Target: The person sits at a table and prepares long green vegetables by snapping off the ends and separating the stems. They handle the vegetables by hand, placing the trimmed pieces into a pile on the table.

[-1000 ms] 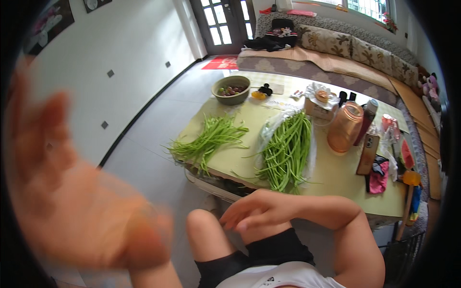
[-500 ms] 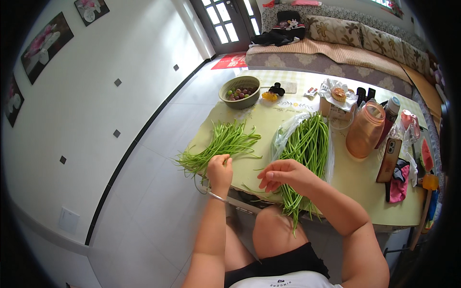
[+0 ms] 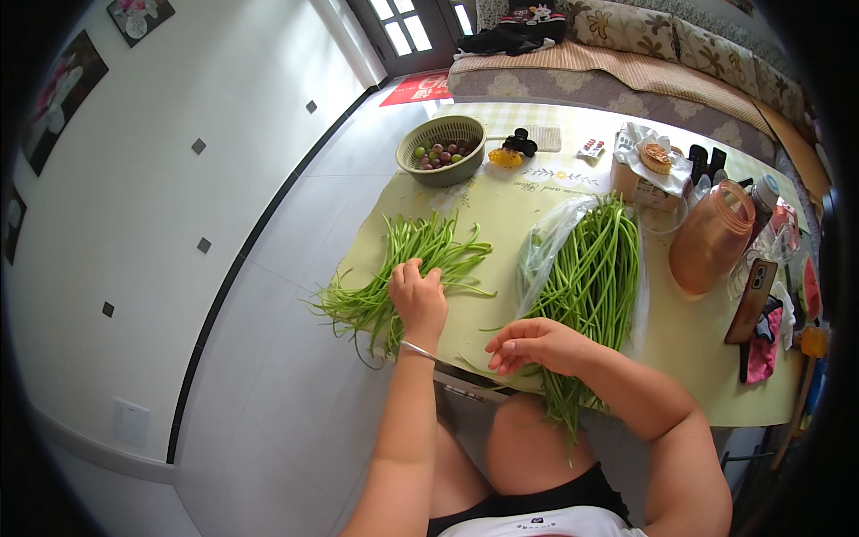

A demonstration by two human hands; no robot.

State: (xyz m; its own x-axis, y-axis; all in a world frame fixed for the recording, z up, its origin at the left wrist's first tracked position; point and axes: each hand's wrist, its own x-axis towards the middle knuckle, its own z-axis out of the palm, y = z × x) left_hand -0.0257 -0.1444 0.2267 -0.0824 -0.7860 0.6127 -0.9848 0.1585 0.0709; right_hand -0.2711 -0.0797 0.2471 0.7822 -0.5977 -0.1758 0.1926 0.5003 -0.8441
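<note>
My left hand (image 3: 418,300) rests on the near side of a loose pile of long thin green vegetable stems (image 3: 429,246) at the table's left. Its fingers are stretched forward and apart over the stems. My right hand (image 3: 541,346) hovers near the table's front edge with loosely bent fingers that are slightly apart, and no item shows in it. Beside it a thicker bunch of the same green stems (image 3: 595,259) lies in an opened clear plastic bag (image 3: 546,246). The bunch's near ends hang over the edge above my knee.
At the back stands a green colander (image 3: 441,174) of grapes, beside a black hair claw clip (image 3: 519,141). Along the right are a pastry (image 3: 655,158) on a box, an orange plastic jug (image 3: 711,237), a leaning phone (image 3: 752,300) and a pink-and-black cloth (image 3: 763,345). A sofa (image 3: 617,85) lies beyond.
My left hand has moved forward onto the left pile, and its fingers have straightened. My right hand stays nearly in place. The whole view has shifted slightly.
</note>
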